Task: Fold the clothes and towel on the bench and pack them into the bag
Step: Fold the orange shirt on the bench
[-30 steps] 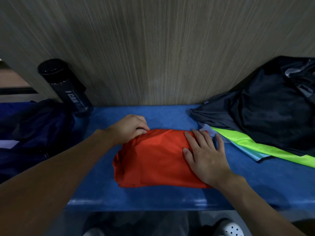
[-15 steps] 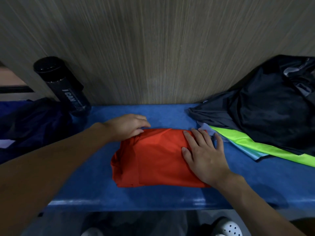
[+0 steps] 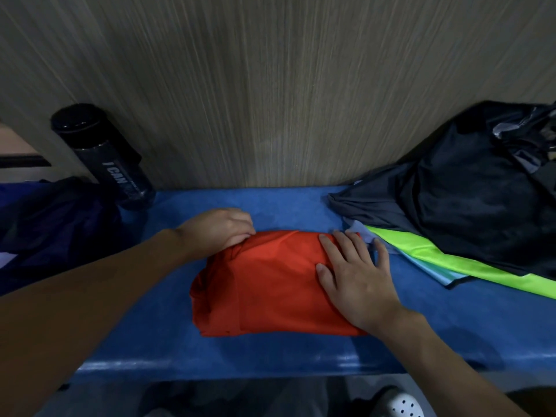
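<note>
A folded orange garment (image 3: 270, 284) lies in the middle of the blue bench (image 3: 270, 350). My left hand (image 3: 219, 230) has its fingers curled on the garment's far left corner and grips the cloth there. My right hand (image 3: 358, 278) lies flat with straight fingers, pressing the garment's right side. A heap of dark clothes (image 3: 469, 212) sits at the right on a neon green piece (image 3: 436, 260) and a light blue piece (image 3: 433, 272). A dark blue bag (image 3: 51, 230) sits at the left end of the bench.
A black water bottle (image 3: 105, 158) leans against the wood-grain wall (image 3: 285, 85) at the back left, beside the bag. Below the bench's front edge, a white perforated shoe (image 3: 400, 404) shows on the floor.
The hands and the orange garment have barely shifted. The view drifted slightly.
</note>
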Tool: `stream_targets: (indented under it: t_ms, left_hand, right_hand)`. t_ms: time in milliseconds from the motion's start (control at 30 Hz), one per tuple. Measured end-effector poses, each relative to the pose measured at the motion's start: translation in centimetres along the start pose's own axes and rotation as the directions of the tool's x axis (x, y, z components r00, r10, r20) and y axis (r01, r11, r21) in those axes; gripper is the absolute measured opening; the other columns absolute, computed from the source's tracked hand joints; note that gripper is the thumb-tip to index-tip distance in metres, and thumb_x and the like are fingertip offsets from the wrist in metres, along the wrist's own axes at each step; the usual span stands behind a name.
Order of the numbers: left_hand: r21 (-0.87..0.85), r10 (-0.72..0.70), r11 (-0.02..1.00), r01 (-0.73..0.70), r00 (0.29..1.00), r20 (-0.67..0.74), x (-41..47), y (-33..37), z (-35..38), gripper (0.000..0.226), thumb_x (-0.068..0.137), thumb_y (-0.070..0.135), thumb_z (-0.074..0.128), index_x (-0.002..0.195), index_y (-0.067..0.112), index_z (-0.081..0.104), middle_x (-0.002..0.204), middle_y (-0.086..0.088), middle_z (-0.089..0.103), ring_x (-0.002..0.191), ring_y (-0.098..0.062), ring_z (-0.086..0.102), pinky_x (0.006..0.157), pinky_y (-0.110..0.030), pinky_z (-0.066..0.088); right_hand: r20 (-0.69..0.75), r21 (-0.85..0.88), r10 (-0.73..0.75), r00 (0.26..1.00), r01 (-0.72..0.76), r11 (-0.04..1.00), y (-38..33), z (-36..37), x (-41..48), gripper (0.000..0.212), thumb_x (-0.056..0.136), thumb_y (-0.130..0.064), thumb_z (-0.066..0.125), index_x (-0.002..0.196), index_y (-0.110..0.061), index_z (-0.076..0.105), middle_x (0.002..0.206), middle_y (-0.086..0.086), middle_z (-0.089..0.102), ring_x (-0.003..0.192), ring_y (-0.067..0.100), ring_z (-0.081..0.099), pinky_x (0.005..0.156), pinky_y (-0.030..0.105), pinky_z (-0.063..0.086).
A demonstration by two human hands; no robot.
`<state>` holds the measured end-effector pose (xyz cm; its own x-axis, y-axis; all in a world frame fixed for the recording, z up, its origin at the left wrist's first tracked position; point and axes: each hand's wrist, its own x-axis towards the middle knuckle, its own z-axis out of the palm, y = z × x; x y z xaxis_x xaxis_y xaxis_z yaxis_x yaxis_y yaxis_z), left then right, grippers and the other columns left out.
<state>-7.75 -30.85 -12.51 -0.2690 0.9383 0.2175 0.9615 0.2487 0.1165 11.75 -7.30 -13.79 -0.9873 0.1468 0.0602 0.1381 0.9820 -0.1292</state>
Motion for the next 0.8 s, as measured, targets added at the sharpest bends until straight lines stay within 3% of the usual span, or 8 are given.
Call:
stream_targets:
  t_ms: [333,433,533,600,700,733,800]
  left_hand:
    - [0.059,-0.097,0.993,0.103,0.991,-0.094,-2.1,-1.1,-0.1,0.026,0.092,0.023,0.048,0.085,0.009,0.068,0.085,-0.005,0.064,0.081,-0.017,0.054,0.078,-0.030,0.045]
    - [0.084,-0.124,0.988,0.128,0.991,-0.053,-3.2,-1.4,-0.5,0.025,0.093,0.025,0.047,0.081,0.011,0.063,0.082,-0.004,0.060,0.078,-0.020,0.054,0.076,-0.035,0.045]
    - [0.124,-0.154,0.981,0.152,0.988,0.012,-3.3,-0.7,-0.5,0.021,0.091,0.023,0.047,0.081,0.015,0.063,0.081,-0.003,0.059,0.076,-0.025,0.057,0.074,-0.038,0.048]
    - [0.140,-0.266,0.953,0.267,0.964,-0.026,-2.3,0.8,-1.2,0.027,0.083,0.021,0.045,0.091,0.015,0.070,0.090,-0.005,0.067,0.083,-0.031,0.063,0.073,-0.043,0.053]
    - [-0.095,-0.523,0.852,0.516,0.824,-0.219,0.3,5.1,-2.5,0.051,0.080,0.020,0.041,0.123,0.007,0.066,0.121,-0.014,0.067,0.110,-0.033,0.063,0.096,-0.049,0.050]
    - [-0.135,-0.548,0.836,0.532,0.800,-0.245,1.0,7.0,-2.6,0.052,0.085,0.025,0.038,0.128,0.006,0.063,0.126,-0.013,0.066,0.116,-0.030,0.061,0.102,-0.045,0.047]
    - [-0.057,-0.525,0.848,0.528,0.818,-0.236,1.6,10.4,-1.6,0.056,0.092,0.035,0.033,0.133,0.008,0.060,0.133,-0.011,0.063,0.124,-0.025,0.057,0.108,-0.040,0.042]
  right_hand:
    - [0.007,-0.019,0.007,1.000,-0.007,1.000,0.2,0.3,-0.2,0.066,0.094,-0.056,0.011,0.151,-0.029,0.032,0.156,-0.002,0.033,0.147,0.019,0.023,0.117,0.058,0.006]
    - [0.034,-0.023,0.005,0.999,-0.005,1.000,0.2,0.3,-0.1,0.067,0.093,-0.056,0.007,0.153,-0.031,0.025,0.159,-0.003,0.026,0.149,0.017,0.017,0.118,0.057,0.002]
    - [0.020,-0.046,0.010,1.000,-0.009,0.999,0.2,0.1,-0.1,0.065,0.095,-0.055,0.012,0.150,-0.029,0.033,0.156,-0.002,0.034,0.146,0.019,0.024,0.117,0.059,0.009]
    - [0.004,-0.093,-0.002,1.000,0.003,0.996,0.0,-0.1,-0.1,0.062,0.096,-0.053,0.016,0.146,-0.026,0.040,0.152,0.000,0.040,0.144,0.021,0.030,0.116,0.059,0.013]
    - [-0.064,-0.051,-0.041,0.997,0.038,0.998,-0.8,-1.0,0.0,0.060,0.099,-0.052,0.018,0.144,-0.021,0.045,0.152,0.004,0.042,0.144,0.021,0.031,0.118,0.054,0.011]
    - [-0.077,-0.014,-0.060,0.995,0.059,0.998,-1.2,-1.2,0.0,0.062,0.100,-0.053,0.017,0.145,-0.020,0.044,0.153,0.005,0.040,0.145,0.020,0.029,0.118,0.052,0.010]
    - [-0.070,0.026,-0.108,0.992,0.110,0.994,-1.5,-0.8,-0.3,0.064,0.099,-0.055,0.016,0.148,-0.021,0.041,0.156,0.005,0.036,0.147,0.019,0.026,0.119,0.049,0.012]
